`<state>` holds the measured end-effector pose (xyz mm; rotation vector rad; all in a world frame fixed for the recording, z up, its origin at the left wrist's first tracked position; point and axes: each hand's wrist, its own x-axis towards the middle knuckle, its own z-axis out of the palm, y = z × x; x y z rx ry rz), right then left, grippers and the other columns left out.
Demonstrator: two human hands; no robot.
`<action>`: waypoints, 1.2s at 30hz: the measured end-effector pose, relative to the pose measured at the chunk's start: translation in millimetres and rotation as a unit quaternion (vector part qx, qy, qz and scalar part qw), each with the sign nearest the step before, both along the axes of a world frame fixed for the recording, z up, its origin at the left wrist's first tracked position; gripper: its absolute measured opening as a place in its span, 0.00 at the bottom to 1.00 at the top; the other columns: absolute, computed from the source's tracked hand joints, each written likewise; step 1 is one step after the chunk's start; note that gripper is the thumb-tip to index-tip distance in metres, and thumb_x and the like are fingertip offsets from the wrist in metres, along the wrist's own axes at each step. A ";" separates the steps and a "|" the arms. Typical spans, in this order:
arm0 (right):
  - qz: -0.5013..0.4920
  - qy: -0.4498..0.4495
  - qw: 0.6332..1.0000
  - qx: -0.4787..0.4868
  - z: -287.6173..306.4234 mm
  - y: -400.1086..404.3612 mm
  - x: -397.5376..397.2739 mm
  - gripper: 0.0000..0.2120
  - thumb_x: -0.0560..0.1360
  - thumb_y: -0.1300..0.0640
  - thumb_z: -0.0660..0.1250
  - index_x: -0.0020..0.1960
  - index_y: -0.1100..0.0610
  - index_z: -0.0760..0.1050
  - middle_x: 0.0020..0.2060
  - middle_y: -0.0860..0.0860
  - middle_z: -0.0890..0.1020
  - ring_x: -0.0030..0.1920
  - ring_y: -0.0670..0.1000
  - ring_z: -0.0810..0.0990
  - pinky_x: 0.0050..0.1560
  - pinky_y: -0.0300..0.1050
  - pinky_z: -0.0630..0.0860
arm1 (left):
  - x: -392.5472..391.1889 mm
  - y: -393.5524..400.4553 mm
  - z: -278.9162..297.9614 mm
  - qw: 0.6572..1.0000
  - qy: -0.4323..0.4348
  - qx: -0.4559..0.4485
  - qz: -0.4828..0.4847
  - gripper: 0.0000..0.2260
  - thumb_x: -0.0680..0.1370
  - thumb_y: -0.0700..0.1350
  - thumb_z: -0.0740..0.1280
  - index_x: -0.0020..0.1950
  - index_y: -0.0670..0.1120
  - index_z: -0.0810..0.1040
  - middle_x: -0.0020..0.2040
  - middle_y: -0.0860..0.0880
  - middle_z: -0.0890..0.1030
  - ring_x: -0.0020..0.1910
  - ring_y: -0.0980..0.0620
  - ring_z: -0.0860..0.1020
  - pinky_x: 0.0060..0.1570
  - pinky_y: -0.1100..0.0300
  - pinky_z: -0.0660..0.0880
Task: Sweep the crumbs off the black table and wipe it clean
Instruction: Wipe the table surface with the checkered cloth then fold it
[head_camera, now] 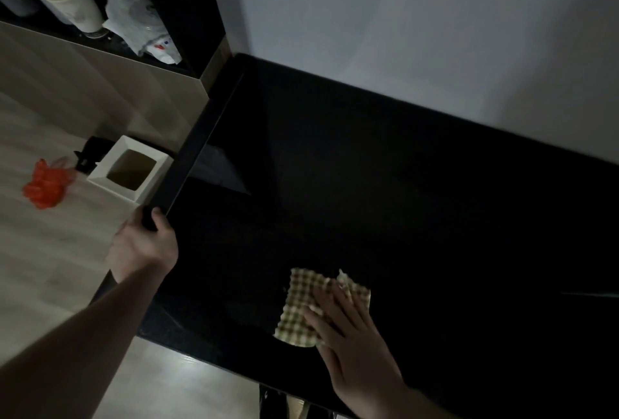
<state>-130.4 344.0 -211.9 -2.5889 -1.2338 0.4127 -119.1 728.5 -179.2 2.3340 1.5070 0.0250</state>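
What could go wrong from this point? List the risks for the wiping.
1. The room is dim and the table is black, so crumbs may go unseen and get missed.
2. The right hand presses the checked cloth near the front edge; a stroke toward it could push crumbs onto the floor, not into the white bin.
3. The left hand grips the table's corner, which may limit reach to the far side.

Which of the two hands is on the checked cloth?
The right hand, fingers flat on the checked cloth on the black table; the left hand grips the table's edge.

No text, label, brand or number can be read anywhere.
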 end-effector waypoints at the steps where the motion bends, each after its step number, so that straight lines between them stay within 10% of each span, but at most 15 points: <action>1: 0.005 -0.002 1.000 -0.007 0.7 1.9 9.4 0.26 0.86 0.48 0.56 0.83 0.45 0.59 0.85 0.47 0.54 0.85 0.56 0.48 0.81 0.58 0.48 | 0.5 -0.6 0.2 1.000 -0.001 0.001 0.001 0.23 0.81 0.62 0.50 0.66 0.52 0.76 0.58 0.37 0.84 0.58 0.31 0.82 0.59 0.36 0.78; 12: -0.279 0.000 0.960 -0.031 -1.8 36.7 268.7 0.39 0.76 0.33 0.50 0.82 0.51 0.63 0.83 0.64 0.57 0.83 0.66 0.54 0.83 0.61 0.51 | 1.2 6.9 -15.6 1.000 0.000 0.020 -0.009 0.22 0.82 0.60 0.51 0.67 0.53 0.76 0.59 0.35 0.83 0.58 0.29 0.81 0.59 0.36 0.77; 18: -0.387 0.021 0.916 -0.107 4.9 29.2 357.5 0.34 0.81 0.34 0.51 0.84 0.40 0.49 0.85 0.49 0.47 0.83 0.66 0.42 0.81 0.67 0.40 | 1.0 9.8 -21.8 1.000 -0.014 0.020 -0.013 0.19 0.84 0.57 0.53 0.68 0.52 0.76 0.60 0.35 0.83 0.60 0.29 0.80 0.60 0.37 0.76; 28: -0.292 -0.050 0.953 0.064 -10.5 -2.5 225.8 0.28 0.82 0.49 0.53 0.79 0.54 0.69 0.80 0.58 0.66 0.82 0.60 0.61 0.82 0.59 0.57 | 0.2 12.2 -24.5 1.000 0.000 0.020 -0.006 0.22 0.83 0.60 0.51 0.66 0.51 0.77 0.58 0.36 0.83 0.58 0.31 0.82 0.58 0.38 0.77; 36: -0.130 0.027 0.985 0.114 -2.8 -25.6 4.8 0.29 0.80 0.56 0.62 0.80 0.47 0.67 0.84 0.45 0.60 0.85 0.50 0.52 0.83 0.48 0.50 | 0.0 15.8 -28.9 1.000 -0.003 0.009 0.005 0.24 0.82 0.61 0.51 0.64 0.50 0.79 0.55 0.40 0.84 0.55 0.34 0.83 0.54 0.44 0.79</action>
